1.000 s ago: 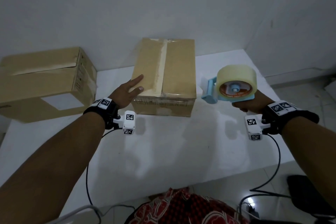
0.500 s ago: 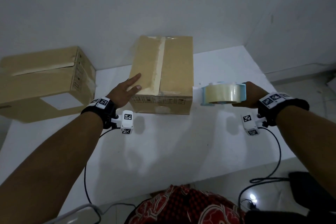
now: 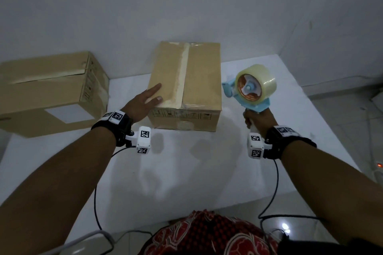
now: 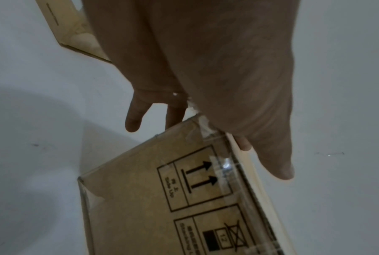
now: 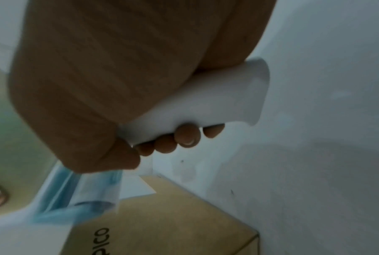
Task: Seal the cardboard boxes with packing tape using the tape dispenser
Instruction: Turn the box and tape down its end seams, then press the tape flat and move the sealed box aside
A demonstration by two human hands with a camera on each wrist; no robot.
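Clothing (image 3: 207, 234): red patterned fabric at the near edge of the head view, below the table's near edge.
Table (image 3: 186, 172): white top carrying both boxes, against a pale wall (image 3: 145, 6).
Wrist cameras: a small white module with black-and-white markers on each wrist, the left one (image 3: 143, 139) and the right one (image 3: 256, 146), each trailing a dark cable toward the near edge.
Right hand (image 3: 258, 119): raised above the table to the right of the middle box, fingers (image 5: 187, 136) clenched round the white handle (image 5: 206, 103) of the tape dispenser (image 3: 248, 93).
Tape dispenser: light blue frame, held upright, apart from the middle box; its blade end points left toward that box.
Tape roll (image 3: 257, 83): clear packing tape on an orange core, mounted on the dispenser, its flat face turned toward the camera.
Left hand (image 3: 143, 102): laid palm down on the near-left corner of the middle box's top, fingers straight and spread, grasping nothing; in the left wrist view two fingers hang past the box's left edge.
Middle box (image 3: 199, 80): brown cardboard, centre of the table, flaps down, a pale strip of tape (image 3: 182, 76) running near to far along its top seam; printed handling symbols (image 4: 197, 179) on its near face.
Left box (image 3: 51, 89): larger cardboard box at far left, well apart from the middle box, top seam gaping slightly, a white label (image 3: 68, 113) on its near face.
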